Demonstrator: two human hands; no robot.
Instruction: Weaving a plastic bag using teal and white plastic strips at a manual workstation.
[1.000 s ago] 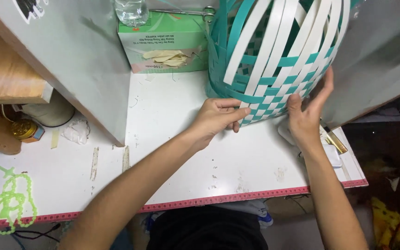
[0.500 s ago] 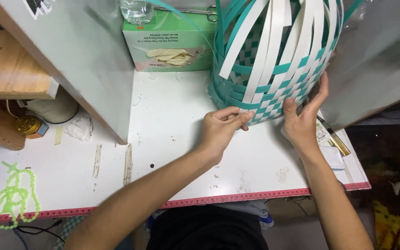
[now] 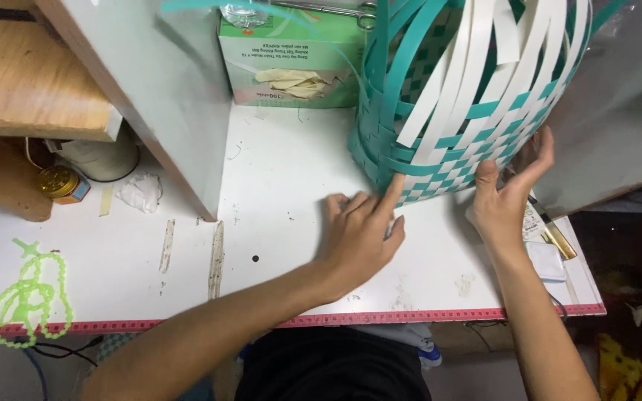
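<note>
A half-woven basket (image 3: pixel 455 141) of teal and white plastic strips lies on its side on the white table (image 3: pixel 276 193), loose strips fanning toward the top of the view. My left hand (image 3: pixel 362 234) rests on the table with fingers spread, the index fingertip touching the basket's lower woven edge. Against the basket's right side my right hand (image 3: pixel 507 189) presses with an open palm, thumb on the weave. Neither hand grips anything.
A green box of gloves (image 3: pixel 291 63) stands behind the basket. A grey panel (image 3: pixel 157 82) rises at the left, with a wooden shelf (image 3: pixel 24 89), a gold tin (image 3: pixel 57 182) and a green bead string (image 3: pixel 27 289) beyond. A pink measuring tape (image 3: pixel 410 318) lines the front edge.
The basket has rolled and shifted slightly left. My left hand opened flat onto the table, its index finger reaching to the weave. My right hand stayed on the basket's right side.
</note>
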